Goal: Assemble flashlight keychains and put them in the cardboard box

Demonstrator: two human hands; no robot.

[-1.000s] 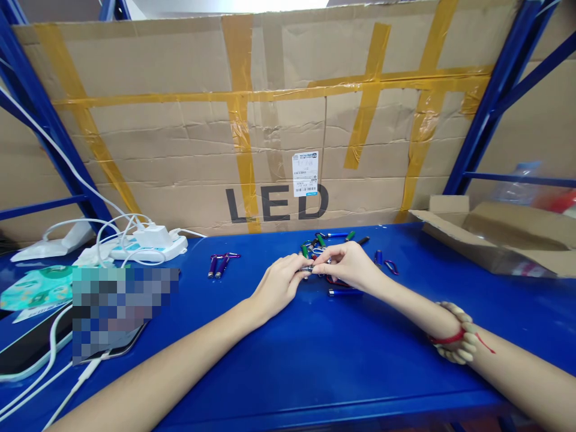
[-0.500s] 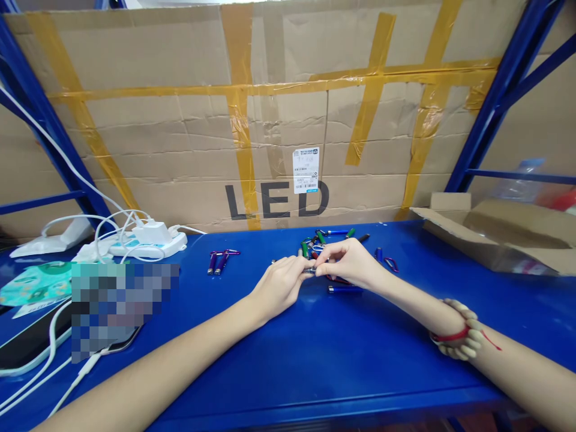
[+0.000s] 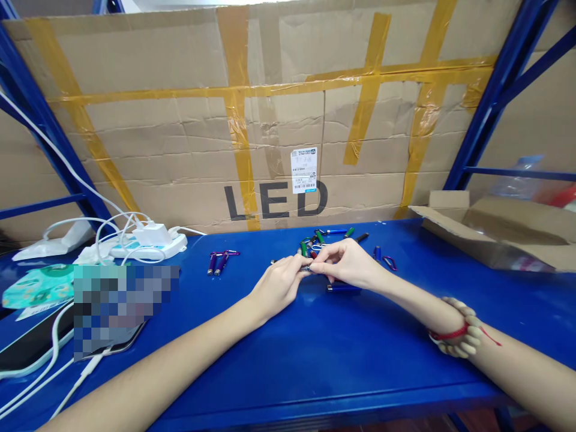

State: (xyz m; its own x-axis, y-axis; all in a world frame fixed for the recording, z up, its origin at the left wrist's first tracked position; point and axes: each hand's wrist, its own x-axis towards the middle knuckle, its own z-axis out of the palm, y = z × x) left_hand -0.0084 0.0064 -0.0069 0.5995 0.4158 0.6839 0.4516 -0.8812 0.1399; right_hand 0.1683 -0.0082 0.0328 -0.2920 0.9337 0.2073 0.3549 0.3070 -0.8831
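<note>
My left hand point(image 3: 279, 278) is closed around a small dark metal tube point(image 3: 305, 268), most of it hidden by the fingers. My right hand point(image 3: 344, 262) pinches the tube's right end between thumb and fingertips, just above the table. Behind the hands lies a loose group of small tubes like keychain flashlights, among them a green one point(image 3: 320, 237) and a blue one point(image 3: 336, 231). Another blue tube point(image 3: 343, 288) rests just below my right hand. Two purple tubes point(image 3: 216, 264) with a purple carabiner point(image 3: 231, 252) lie left of my left hand.
On the blue table point(image 3: 288, 372), a white power strip point(image 3: 173, 245) with cables, a phone point(image 3: 36, 339) and a green packet point(image 3: 38, 287) occupy the left. An open cardboard box point(image 3: 490, 240) stands right. A large taped carton point(image 3: 189, 156) walls off the back.
Both hands keep hold of the tube in nearly the same place. My right hand's fingertips have shifted slightly left, closer to my left hand. The view has moved a little.
</note>
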